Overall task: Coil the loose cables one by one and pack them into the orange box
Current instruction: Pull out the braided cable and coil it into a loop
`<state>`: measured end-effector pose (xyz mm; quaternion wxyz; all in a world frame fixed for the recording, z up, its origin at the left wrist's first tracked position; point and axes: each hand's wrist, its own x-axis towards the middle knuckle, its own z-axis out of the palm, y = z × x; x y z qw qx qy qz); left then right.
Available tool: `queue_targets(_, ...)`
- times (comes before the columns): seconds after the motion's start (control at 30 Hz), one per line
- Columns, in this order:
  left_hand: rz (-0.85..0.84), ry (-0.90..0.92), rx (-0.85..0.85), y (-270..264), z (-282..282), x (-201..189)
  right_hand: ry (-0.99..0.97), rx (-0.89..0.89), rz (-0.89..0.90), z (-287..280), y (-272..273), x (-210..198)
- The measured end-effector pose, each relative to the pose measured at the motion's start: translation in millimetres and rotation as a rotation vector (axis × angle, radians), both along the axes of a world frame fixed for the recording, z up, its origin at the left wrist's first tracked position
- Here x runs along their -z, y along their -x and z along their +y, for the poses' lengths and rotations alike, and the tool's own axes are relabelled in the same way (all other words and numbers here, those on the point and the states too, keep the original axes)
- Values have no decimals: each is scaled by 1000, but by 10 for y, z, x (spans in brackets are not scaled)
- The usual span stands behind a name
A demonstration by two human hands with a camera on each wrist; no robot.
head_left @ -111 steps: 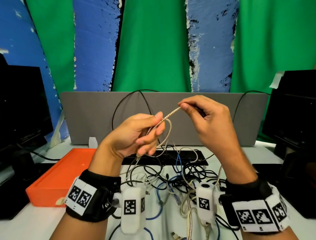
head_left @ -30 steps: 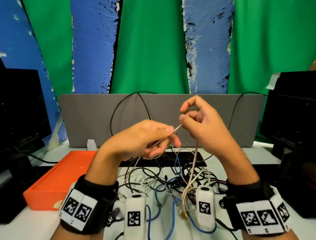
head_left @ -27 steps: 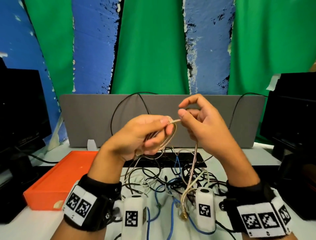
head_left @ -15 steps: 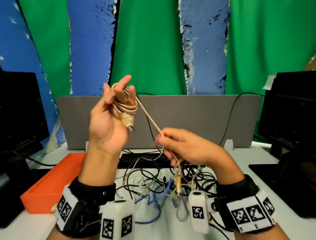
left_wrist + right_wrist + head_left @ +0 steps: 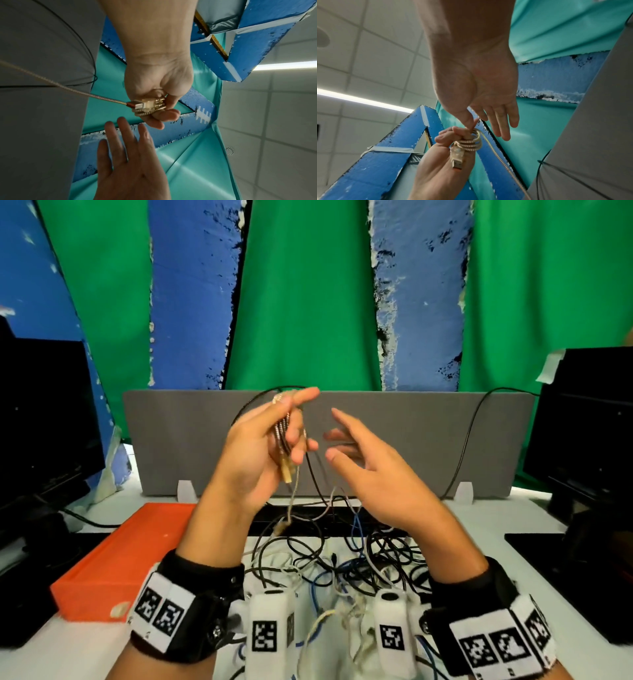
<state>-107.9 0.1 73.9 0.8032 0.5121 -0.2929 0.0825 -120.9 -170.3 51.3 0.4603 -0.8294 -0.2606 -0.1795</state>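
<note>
Head view: left hand [image 5: 253,453] raised, gripping gold cable [image 5: 282,436].

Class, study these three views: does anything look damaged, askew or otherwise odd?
Yes. The blue wall panels behind the gray divider are chipped, with ragged white edges. On the table, the loose cables lie in a tangled heap, while the left hand holds a neatly coiled gold cable.
</note>
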Motion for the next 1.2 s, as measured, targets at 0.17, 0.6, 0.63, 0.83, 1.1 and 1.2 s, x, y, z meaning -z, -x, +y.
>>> queue_targets(0.17,46,38,197,24,-30,-22,73,-65,22,171,-40,136)
queue_targets(0.6,-429,-673,-762,-113,78,84,343,-140,27,80,22,104)
queue_targets(0.63,-419,-888,-800,-143,85,128,326,-92,-34,39,32,65)
queue_targets(0.83,-2,-814,127,-94,43,202,-44,23,-188,-242,27,-96)
queue_targets(1.1,172,-160,603,-42,-88,148,-54,-30,-101,-68,71,-34)
queue_targets(1.2,220,-70,614,-24,-145,130,-130,5,-114,54,105,-30)
